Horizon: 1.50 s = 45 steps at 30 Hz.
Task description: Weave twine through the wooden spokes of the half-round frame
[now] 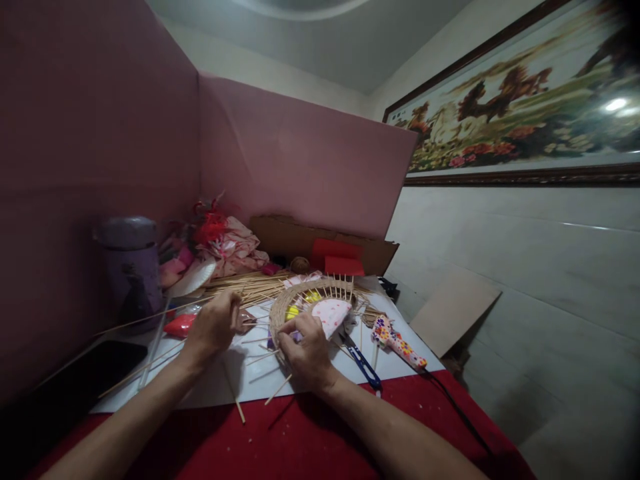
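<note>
A round piece woven of tan twine, with thin wooden sticks standing and jutting out around it, lies on a white sheet. My right hand is closed on its near edge, thumb and fingers pinched together. A white cloth with pink spots and something yellow show inside the ring. To the left, my left hand is raised above the sheet with its fingers pinched; what is between them is too small to make out. Loose sticks lie beneath and between the hands.
Blue thread snips and a flower-patterned glue gun with a black cord lie at right. A red packet, dark phone-like slab and purple tumbler are at left. A bundle of sticks lies behind; pink panels enclose the back.
</note>
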{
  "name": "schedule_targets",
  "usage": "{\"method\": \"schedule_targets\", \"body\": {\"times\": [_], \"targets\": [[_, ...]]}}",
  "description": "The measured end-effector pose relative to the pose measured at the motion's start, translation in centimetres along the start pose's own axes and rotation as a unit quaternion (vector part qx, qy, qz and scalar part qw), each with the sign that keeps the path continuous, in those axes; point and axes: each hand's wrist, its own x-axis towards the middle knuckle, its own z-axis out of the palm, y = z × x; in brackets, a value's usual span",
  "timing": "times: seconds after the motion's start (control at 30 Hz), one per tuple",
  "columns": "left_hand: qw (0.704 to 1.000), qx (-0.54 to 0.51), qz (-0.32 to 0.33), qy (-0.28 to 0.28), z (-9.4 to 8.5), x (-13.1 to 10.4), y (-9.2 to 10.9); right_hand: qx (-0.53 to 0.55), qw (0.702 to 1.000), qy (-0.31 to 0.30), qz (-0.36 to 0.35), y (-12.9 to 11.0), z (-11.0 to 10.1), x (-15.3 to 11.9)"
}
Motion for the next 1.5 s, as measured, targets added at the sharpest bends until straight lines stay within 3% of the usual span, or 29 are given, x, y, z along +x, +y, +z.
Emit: {"method": "schedule_targets", "body": {"times": [0.1,0.27,0.37,0.43,0.47,0.5,0.53,0.63,0.67,0.7,0.8,0.93,1.13,1.5], "targets": [[0.999,-0.046,-0.022,0.006,-1.0,0.1,0.8,0.002,1.000,0.006,0.013,-0.1,0.0,0.1],[0.982,-0.179,0.040,-0.042,-1.1,-2.2,3.8,-0.020,1.000,0.006,0.006,-0.1,-0.1,0.2],[0.931,-0.306,0.109,-0.165,-1.5,-4.2,5.4,-0.029,1.000,-0.005,0.005,0.1,0.0,0.3],[0.856,-0.365,0.150,-0.334,-2.0,-5.3,6.3,-0.025,1.000,-0.005,0.007,0.1,-0.1,0.3],[0.828,-0.376,0.156,-0.386,-2.3,-5.5,6.6,-0.022,1.000,-0.006,0.008,0.2,-0.1,0.3],[0.816,-0.387,0.164,-0.397,-2.4,-5.6,6.8,-0.019,1.000,-0.008,0.009,0.2,-0.1,0.3],[0.827,-0.399,0.165,-0.360,-2.4,-5.4,6.8,-0.018,1.000,-0.013,0.008,0.2,-0.1,0.3],[0.913,-0.377,0.120,-0.101,-1.6,-4.1,5.7,-0.016,0.999,-0.030,-0.002,0.3,-0.2,0.3],[0.937,-0.336,0.091,-0.041,-1.1,-3.7,5.0,-0.016,0.999,-0.032,-0.007,0.4,-0.2,0.2],[0.953,-0.293,0.073,-0.018,-0.6,-3.3,4.4,-0.016,0.999,-0.034,-0.011,0.4,-0.2,0.2],[0.977,-0.190,0.082,-0.054,0.7,-2.8,2.9,-0.022,0.999,-0.043,-0.014,0.4,-0.1,0.2],[0.986,-0.108,0.099,-0.077,1.1,-2.9,2.7,-0.029,0.998,-0.047,-0.024,0.1,0.0,0.1],[0.989,-0.102,0.086,-0.064,0.8,-3.0,3.4,-0.038,0.998,-0.035,-0.042,0.2,0.2,0.2],[0.987,-0.083,0.107,-0.090,0.8,-3.5,3.4,-0.066,0.997,-0.024,-0.041,0.6,0.6,0.0]]}}
